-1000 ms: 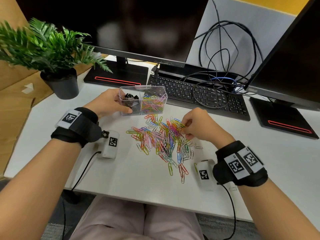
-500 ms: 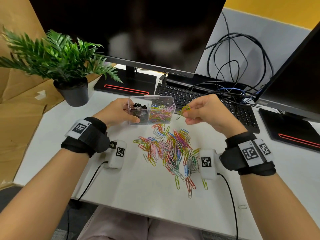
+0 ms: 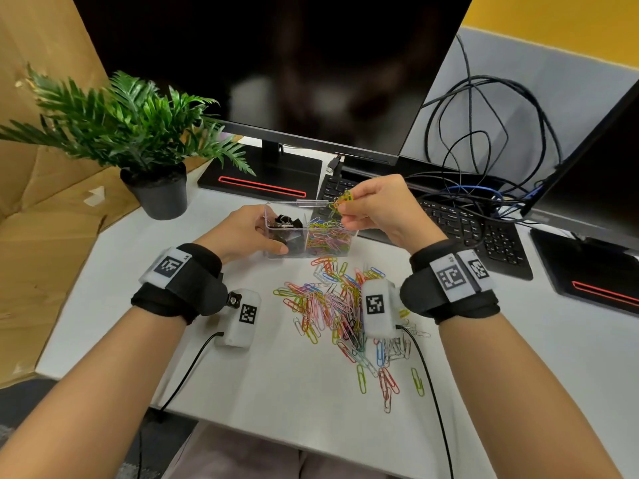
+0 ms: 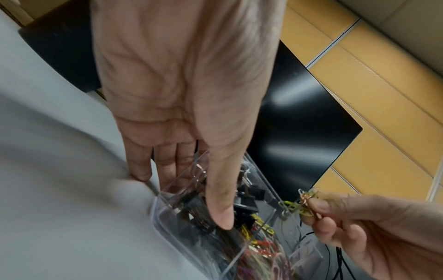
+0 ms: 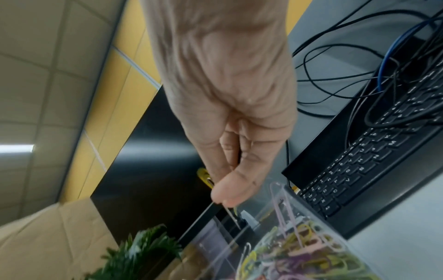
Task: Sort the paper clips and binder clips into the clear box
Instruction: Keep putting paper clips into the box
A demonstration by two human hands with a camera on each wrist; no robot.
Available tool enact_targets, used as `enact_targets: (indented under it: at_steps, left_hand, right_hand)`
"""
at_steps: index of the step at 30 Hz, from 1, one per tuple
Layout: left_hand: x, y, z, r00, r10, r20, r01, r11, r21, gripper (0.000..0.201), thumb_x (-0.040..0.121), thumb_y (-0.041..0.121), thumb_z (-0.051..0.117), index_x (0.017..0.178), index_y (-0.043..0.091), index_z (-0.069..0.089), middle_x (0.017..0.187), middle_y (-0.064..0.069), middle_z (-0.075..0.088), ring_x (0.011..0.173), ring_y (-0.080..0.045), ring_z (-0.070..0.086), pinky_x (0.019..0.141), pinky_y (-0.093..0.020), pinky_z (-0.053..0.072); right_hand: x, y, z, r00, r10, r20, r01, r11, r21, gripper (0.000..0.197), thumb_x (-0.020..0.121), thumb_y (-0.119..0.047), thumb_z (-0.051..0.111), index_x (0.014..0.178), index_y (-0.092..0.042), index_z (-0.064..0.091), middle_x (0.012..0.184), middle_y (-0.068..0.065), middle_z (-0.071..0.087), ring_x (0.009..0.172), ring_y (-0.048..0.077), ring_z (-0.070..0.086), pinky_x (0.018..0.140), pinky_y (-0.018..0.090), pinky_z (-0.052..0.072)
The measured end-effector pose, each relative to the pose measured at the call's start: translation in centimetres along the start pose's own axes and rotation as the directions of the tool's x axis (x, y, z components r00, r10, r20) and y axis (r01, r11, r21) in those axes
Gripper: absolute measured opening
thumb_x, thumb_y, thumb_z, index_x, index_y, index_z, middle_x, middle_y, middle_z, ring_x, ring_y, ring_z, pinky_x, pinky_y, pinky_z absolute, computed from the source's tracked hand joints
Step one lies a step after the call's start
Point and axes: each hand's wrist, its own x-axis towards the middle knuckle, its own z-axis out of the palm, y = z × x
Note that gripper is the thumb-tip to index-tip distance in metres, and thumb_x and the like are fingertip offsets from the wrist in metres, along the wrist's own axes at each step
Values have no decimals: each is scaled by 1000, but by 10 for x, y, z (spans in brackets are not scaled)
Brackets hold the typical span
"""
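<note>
From the head view, my right hand (image 3: 377, 210) pinches a small bunch of paper clips (image 3: 340, 201) between thumb and fingertips, and the bunch hangs at about ten o'clock from my knuckles, just above the right compartment of the clear box (image 3: 276, 233). That compartment holds coloured clips; the left one holds black binder clips (image 3: 287, 224). My left hand (image 3: 245, 233) grips the box from its nine o'clock side, thumb along the near wall. The loose pile of clips (image 3: 332, 305) lies on the white desk (image 3: 276, 392) at six o'clock from the box.

In the left wrist view, my left hand (image 4: 182, 106) reaches down, thumb pressed on the box (image 4: 167, 214) wall, fingers behind it. My right hand (image 4: 374, 227) is at four o'clock, holding the yellowish bunch (image 4: 299, 203) over the divider.

In the right wrist view, my right hand (image 5: 225, 106) is narrowly closed, thumb on fingers, a yellow clip (image 5: 203, 176) showing at nine o'clock of the thumb tip, the box (image 5: 282, 212) below.
</note>
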Motion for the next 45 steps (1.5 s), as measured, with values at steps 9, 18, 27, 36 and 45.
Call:
enact_targets:
  at_steps: [9, 18, 27, 36, 45]
  left_hand:
    - [1, -1, 1, 1000, 9, -3, -9, 1000, -1, 34, 69, 12, 85, 90, 19, 59, 96, -8, 72, 94, -28, 67, 92, -44, 52]
    - [1, -2, 1, 1000, 13, 5, -13, 1000, -14, 33, 70, 11, 85, 88, 20, 58, 96, -9, 72, 94, -29, 67, 92, -45, 52]
    - [-1, 1, 1, 1000, 12, 4, -12, 1000, -17, 36, 70, 9, 85, 90, 19, 57, 96, -9, 71, 90, -26, 68, 84, -35, 51]
    - [2, -2, 0, 1000, 20, -2, -21, 1000, -14, 35, 69, 10, 85, 89, 21, 58, 99, -12, 72, 92, -28, 68, 89, -40, 51]
    - [6, -7, 0, 1000, 5, -1, -5, 1000, 1, 43, 68, 17, 87, 101, 13, 60, 98, -10, 72, 94, -29, 67, 92, -47, 51]
  right_hand:
    - [9, 0, 13, 995, -21, -93, -16, 926, -377, 5, 81, -6, 74, 85, -4, 72, 71, 12, 68, 53, 21, 66, 46, 22, 52]
    - [4, 14, 5, 959, -233, -163, 53, 709, -703, 24, 84, -3, 59, 81, -19, 76, 92, 3, 72, 85, 26, 65, 75, 36, 54]
    - [6, 12, 17, 971, -205, -122, 61, 705, -706, 25, 81, -2, 52, 79, -12, 74, 83, 7, 71, 78, 31, 65, 72, 41, 56]
    - [6, 20, 22, 984, -147, -99, 51, 771, -634, 14, 84, -15, 64, 83, -19, 77, 90, 1, 73, 84, 23, 66, 78, 41, 56]
    - [-26, 36, -11, 1000, -21, -6, 11, 729, -684, 29, 75, -18, 80, 96, -22, 60, 80, -8, 53, 76, 19, 56, 67, 32, 47]
